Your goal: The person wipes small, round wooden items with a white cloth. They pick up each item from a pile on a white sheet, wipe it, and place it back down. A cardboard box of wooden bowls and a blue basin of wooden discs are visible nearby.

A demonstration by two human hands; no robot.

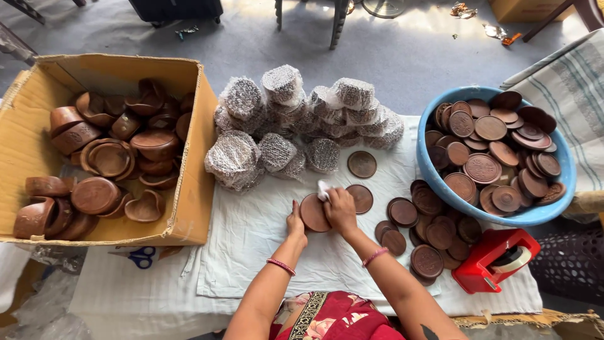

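Half covered by the right hand [340,211], the brown disc [313,213]; white scrap [323,189] mostly buried in the fingers. Near the left hand [296,221], blue scissors [142,257] partly tucked under the cardboard box [195,189].

I see an open tan cardboard box [195,157] at the left of the table, flaps up. Beside it, in the middle toward the far edge, lies a heap of rounded bundles in clear bubble wrap [296,123]. Another cardboard box corner [516,9] shows on the floor, top right.
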